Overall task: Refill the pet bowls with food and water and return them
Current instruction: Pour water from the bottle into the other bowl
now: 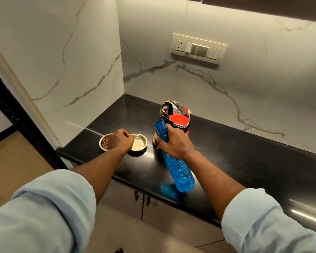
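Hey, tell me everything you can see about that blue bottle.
The blue bottle looks like thin, translucent plastic with a crinkled body. Its mouth is open and has no cap on it. It is tilted, with the mouth up and away from the camera and the base nearer, over the front edge of the black counter, which shows a blue reflection beneath it. The right hand grips it around the neck and upper body. I cannot tell whether the base touches the counter, or how full it is.

Two steel bowls sit side by side left of centre: the left bowl (104,141) holds brown kibble, the right bowl (140,142) something pale and shallow. The right hand (174,145) grips an uncapped blue bottle (180,170), tilted, neck toward upper left; the open food bag (177,114) stands behind
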`<state>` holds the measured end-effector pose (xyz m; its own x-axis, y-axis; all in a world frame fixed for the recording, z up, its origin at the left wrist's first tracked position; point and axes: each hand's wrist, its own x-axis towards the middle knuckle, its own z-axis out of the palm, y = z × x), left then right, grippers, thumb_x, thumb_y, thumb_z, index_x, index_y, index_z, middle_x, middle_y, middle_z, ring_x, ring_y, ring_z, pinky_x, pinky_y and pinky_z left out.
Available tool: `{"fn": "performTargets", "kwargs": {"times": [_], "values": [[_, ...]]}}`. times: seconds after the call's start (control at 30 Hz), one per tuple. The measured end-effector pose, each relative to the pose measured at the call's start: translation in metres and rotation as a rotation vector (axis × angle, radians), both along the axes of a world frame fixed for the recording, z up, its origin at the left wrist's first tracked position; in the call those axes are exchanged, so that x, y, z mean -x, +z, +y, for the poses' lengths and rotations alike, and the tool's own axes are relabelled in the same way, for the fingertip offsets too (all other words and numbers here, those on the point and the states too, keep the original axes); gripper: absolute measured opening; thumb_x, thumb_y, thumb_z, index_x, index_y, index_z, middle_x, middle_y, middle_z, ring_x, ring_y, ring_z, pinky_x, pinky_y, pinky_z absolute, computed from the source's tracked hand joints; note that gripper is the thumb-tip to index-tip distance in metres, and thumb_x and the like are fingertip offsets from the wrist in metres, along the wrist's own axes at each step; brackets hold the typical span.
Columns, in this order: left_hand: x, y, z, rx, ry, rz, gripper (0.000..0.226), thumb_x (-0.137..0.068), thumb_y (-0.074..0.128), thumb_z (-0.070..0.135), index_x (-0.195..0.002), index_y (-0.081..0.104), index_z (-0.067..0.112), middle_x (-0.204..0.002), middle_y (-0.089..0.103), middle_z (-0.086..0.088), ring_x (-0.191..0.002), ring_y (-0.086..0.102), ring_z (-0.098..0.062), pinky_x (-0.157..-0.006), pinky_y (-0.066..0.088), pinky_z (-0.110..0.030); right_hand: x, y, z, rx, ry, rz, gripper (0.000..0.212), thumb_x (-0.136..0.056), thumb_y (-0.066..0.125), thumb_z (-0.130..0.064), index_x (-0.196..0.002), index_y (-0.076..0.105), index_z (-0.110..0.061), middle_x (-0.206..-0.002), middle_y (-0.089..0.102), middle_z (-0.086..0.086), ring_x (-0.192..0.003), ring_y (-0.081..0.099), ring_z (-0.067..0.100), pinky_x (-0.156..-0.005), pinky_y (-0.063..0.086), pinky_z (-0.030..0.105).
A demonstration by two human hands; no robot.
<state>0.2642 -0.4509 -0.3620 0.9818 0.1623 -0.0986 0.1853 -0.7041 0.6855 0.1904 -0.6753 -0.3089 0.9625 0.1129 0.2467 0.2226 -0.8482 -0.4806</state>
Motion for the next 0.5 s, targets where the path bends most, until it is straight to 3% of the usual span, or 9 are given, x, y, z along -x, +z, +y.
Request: {"fn": "performTargets", "kwargs": {"times": [0.13,0.27,0.37,0.5], "values": [[-0.006,-0.015,0.021,0.053,0.056,0.124,0.021,-0.098,0.069,0.029,-0.104,0.080,0.012,-0.105,0.078,-0.009,-0.094,0.073,-0.025,-0.083,0.056,-0.034,-0.016,-0.006,0.022,0.093,-0.025,0.058,0.038,-0.093,0.060,-0.060,-0.101,0.053,-0.023,-0.086,0.064,-0.002,-0.075,0.062,0.019,-0.073,0.056,0.044],[-0.010,-0.029,0.029,0.131,0.096,0.210,0.018,-0.097,0.070,0.025,-0.101,0.076,0.008,-0.079,0.078,-0.010,-0.065,0.079,-0.023,-0.082,0.065,-0.035,-0.032,-0.014,0.038,0.158,-0.070,0.118,0.040,-0.093,0.061,-0.060,-0.105,0.054,-0.022,-0.091,0.063,0.001,-0.082,0.061,0.022,-0.074,0.053,0.043],[-0.012,-0.035,0.033,0.152,0.107,0.257,0.017,-0.098,0.072,0.025,-0.103,0.063,0.011,-0.065,0.068,-0.005,-0.058,0.077,-0.022,-0.069,0.063,-0.029,-0.042,-0.021,0.047,0.205,-0.082,0.183,0.039,-0.094,0.061,-0.057,-0.106,0.054,-0.020,-0.090,0.063,0.001,-0.080,0.061,0.021,-0.072,0.053,0.042],[-0.020,-0.039,0.039,0.176,0.095,0.302,0.019,-0.099,0.073,0.026,-0.108,0.063,0.013,-0.065,0.064,-0.004,-0.064,0.081,-0.026,-0.078,0.068,-0.037,-0.060,-0.027,0.056,0.233,-0.109,0.299,0.043,-0.096,0.061,-0.055,-0.116,0.055,-0.018,-0.099,0.065,0.003,-0.086,0.064,0.022,-0.080,0.059,0.045]]}}
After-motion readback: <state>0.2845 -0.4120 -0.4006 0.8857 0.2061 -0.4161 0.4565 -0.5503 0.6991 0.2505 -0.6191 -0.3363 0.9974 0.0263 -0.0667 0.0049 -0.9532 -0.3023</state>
